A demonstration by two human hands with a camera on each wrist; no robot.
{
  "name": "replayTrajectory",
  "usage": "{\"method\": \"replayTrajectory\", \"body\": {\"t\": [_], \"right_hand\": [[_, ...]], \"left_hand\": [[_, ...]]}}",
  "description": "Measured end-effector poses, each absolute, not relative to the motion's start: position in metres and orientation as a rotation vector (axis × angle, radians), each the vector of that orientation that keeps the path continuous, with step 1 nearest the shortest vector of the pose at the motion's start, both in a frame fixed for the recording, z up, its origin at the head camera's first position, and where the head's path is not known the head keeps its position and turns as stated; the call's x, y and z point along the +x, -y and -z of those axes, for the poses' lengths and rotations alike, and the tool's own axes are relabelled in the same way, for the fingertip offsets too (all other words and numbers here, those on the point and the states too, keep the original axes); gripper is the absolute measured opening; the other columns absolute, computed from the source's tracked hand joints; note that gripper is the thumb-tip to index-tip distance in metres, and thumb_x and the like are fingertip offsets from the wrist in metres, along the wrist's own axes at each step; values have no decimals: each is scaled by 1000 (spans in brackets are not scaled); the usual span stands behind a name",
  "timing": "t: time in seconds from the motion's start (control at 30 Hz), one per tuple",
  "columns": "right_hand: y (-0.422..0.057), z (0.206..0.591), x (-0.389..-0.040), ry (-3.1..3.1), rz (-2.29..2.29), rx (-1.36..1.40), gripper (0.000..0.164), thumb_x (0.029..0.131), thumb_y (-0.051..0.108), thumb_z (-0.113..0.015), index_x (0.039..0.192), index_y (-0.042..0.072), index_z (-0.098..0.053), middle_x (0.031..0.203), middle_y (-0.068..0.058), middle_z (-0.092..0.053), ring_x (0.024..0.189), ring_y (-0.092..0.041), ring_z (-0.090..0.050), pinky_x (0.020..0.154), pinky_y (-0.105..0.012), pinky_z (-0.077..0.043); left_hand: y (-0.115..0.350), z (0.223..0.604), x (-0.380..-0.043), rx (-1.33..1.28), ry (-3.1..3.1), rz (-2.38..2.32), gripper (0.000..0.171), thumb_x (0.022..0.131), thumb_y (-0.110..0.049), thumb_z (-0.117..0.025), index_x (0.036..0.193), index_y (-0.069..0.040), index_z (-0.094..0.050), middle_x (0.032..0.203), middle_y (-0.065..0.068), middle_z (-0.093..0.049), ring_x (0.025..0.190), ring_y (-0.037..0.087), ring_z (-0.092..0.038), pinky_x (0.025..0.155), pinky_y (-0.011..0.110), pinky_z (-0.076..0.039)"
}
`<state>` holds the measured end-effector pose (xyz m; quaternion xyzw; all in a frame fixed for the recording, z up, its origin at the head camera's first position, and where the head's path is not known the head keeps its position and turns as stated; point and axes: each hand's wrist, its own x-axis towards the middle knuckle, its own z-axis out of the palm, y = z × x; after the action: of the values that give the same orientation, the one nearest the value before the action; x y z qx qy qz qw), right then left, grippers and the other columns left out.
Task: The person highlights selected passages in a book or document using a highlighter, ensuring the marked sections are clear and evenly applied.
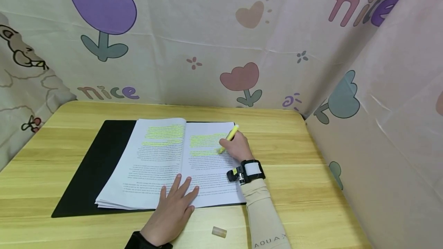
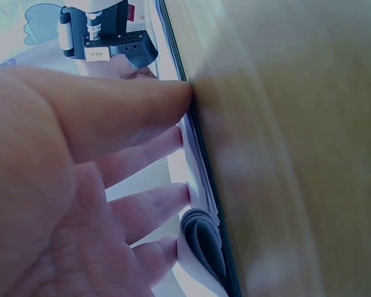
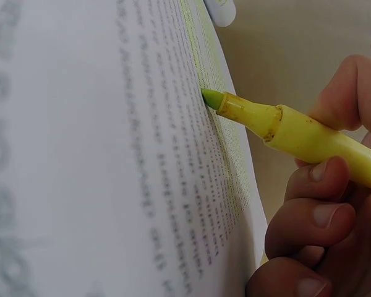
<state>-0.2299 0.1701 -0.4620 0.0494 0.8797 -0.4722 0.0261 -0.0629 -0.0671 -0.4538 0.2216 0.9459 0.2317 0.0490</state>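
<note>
A yellow highlighter (image 1: 232, 133) is pinched in my right hand (image 1: 238, 147), its green-yellow tip against a text line on the right page (image 1: 216, 181). In the right wrist view the uncapped highlighter (image 3: 315, 139) touches the paper, the other fingers curled below it. My left hand (image 1: 174, 210) rests with spread fingers on the lower edge of the open printed booklet (image 1: 152, 168), near the fold. Yellow bands mark upper lines on both pages. The left wrist view shows the left hand (image 2: 111, 154) beside the rolled page edges (image 2: 201, 241).
Under the booklet lies a black mat (image 1: 90, 172), reaching out on its left. A small greyish cap (image 1: 219, 232) lies on the wooden table (image 1: 283, 187) between the forearms. A patterned cloth (image 1: 194, 22) hangs behind the table and along its sides.
</note>
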Motion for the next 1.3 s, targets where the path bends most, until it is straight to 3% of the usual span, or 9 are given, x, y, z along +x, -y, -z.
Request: {"method": "replayTrajectory", "body": {"t": [1.3], "right_hand": [[-173, 461, -230, -2713, 1442, 184, 29, 81, 34, -64, 85, 7, -55, 62, -2, -47, 49, -15, -44, 45, -28, -34]], "left_hand": [[67, 456, -63, 671, -2892, -690, 43, 90, -21, -63, 132, -12, -59, 149, 16, -39, 144, 41, -16, 100, 75, -13]]}}
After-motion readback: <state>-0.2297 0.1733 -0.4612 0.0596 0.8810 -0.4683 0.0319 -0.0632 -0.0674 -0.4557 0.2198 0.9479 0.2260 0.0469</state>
